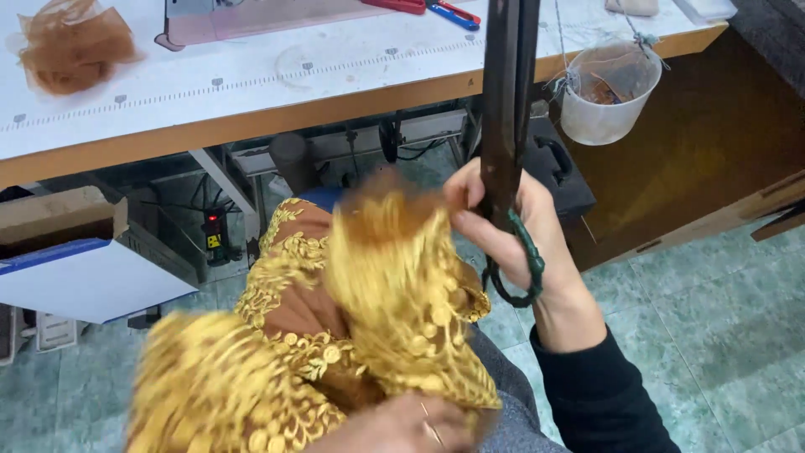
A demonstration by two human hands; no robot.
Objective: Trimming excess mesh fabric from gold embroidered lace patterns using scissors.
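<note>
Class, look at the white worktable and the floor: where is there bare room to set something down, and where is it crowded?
Bare: the white worktable between the crumpled brown net fabric and the red-handled tool; also the green floor tiles right of the right hand. Crowded: the lap, heaped with gold embroidered fabric under the left hand, and under the table.

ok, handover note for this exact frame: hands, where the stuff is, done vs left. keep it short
Right hand: gripping large dark scissors by the green handles, blades pointing up and away.
Left hand: low in frame, holding the gold embroidered fabric bunched on the lap; the fabric is motion-blurred.
Nearby: white worktable ahead, a brown netting scrap on it, and a small plastic tub hanging off its edge.
Done: cannot tell whether any cut has been made.
Left: blades are not on the fabric yet.
</note>
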